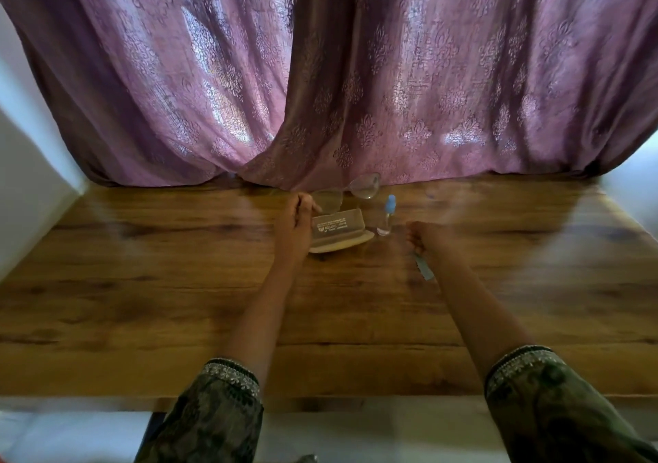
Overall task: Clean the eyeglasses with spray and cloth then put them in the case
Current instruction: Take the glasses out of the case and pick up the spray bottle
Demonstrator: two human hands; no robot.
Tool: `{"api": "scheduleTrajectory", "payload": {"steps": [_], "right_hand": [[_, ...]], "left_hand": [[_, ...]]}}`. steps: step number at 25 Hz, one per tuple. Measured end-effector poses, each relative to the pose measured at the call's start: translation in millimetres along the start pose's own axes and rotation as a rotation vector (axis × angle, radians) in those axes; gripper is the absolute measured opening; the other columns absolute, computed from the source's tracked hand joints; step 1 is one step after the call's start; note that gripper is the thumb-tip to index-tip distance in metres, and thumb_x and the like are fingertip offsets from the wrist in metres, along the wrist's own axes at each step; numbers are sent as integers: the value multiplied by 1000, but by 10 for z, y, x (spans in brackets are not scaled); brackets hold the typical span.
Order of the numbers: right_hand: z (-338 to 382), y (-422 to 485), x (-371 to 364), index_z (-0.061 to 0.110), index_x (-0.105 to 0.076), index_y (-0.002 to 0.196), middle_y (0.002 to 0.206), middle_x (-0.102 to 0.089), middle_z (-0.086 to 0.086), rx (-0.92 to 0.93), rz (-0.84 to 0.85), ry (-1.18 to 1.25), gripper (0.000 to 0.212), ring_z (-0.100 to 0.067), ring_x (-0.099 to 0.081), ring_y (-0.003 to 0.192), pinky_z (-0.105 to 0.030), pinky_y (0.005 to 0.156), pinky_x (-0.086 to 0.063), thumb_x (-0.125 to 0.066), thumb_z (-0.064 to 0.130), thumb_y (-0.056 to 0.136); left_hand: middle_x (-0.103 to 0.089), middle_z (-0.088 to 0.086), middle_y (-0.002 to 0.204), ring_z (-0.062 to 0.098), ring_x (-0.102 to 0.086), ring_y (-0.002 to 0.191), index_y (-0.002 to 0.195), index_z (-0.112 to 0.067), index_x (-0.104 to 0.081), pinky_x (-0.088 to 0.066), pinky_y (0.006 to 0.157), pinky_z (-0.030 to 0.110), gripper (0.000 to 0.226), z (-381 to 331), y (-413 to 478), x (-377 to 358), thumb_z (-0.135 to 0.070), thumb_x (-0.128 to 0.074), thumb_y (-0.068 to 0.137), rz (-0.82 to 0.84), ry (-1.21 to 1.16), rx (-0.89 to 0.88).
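Clear-framed eyeglasses (356, 190) are lifted above the far middle of the wooden table (178, 284), and my left hand (297, 218) holds them by their left end. Just below them lies the beige glasses case (338, 229), open, with printed text inside its lid. A small clear spray bottle (386, 218) with a blue cap stands upright right of the case. My right hand (422, 240) rests on the table right of the bottle, fingers closed on a light blue cloth (425, 270) whose end trails toward me. The picture is motion-blurred.
A purple patterned curtain (356, 88) hangs along the far edge of the table and touches it behind the glasses. White walls stand at both sides. The near table edge (320, 396) runs just in front of my patterned sleeves.
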State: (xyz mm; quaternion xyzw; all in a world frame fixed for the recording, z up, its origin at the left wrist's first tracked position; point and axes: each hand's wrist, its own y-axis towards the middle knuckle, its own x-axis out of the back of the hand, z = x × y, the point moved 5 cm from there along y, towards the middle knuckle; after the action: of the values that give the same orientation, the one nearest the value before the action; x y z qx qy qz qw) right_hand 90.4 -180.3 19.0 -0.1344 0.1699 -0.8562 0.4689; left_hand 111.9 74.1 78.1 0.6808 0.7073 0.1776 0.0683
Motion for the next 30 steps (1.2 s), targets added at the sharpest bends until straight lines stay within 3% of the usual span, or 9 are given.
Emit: {"api": "scheduleTrajectory", "payload": {"steps": [3,5,8,13,18,22,30], "right_hand": [[10,139,-74,11,-55,60,62,-53,-6,68,-76,-146,19,-16,-47,53,-28,49,-38,-59,5,78],[10,205,-149,5,-66,83,80,-64,-11,112,-130,-146,7,-23,-59,72,-35,67,-50,-62,4,77],[-3,297,-282,4,-60,116,108,-66,-13,138,-157,-260,37,-28,-61,101,-38,89,-49,-66,10,80],[-26,406,-489,9,-51,126,116,-64,-14,177,-136,-387,49,-31,-59,106,-34,86,-43,-66,12,80],[-15,487,-596,10,-58,102,100,-66,-18,223,-170,-442,26,-32,-61,93,-39,81,-47,-63,8,77],[-9,520,-634,5,-60,95,85,-61,-14,214,-180,-434,17,-29,-59,83,-30,69,-40,-59,4,78],[-31,364,-489,3,-53,117,112,-64,-21,274,-268,-514,35,-39,-57,105,-39,85,-42,-61,15,85]], "left_hand": [[-57,-3,75,6,-46,60,70,-30,-46,-41,65,29,34,35,166,-36,-14,-37,98,4,17,-9],[-59,3,78,10,-45,59,70,-28,-46,-40,65,34,33,78,276,-62,-13,-37,98,17,12,6],[-59,-5,77,9,-43,56,72,-24,-47,-40,61,26,30,142,399,-89,-14,-36,98,50,9,27],[-59,-7,76,7,-43,55,73,-23,-47,-39,58,20,29,231,549,-68,-15,-35,99,69,-4,4],[-59,-10,75,1,-44,50,71,-28,-46,-39,55,16,32,326,673,-42,-13,-36,99,68,-15,-9],[-61,-3,77,0,-44,50,71,-29,-45,-39,54,14,33,362,717,-61,-13,-36,99,68,-29,-9],[-61,-1,79,0,-45,51,72,-27,-45,-40,57,14,31,332,683,-154,-14,-36,99,92,-59,30]]}}
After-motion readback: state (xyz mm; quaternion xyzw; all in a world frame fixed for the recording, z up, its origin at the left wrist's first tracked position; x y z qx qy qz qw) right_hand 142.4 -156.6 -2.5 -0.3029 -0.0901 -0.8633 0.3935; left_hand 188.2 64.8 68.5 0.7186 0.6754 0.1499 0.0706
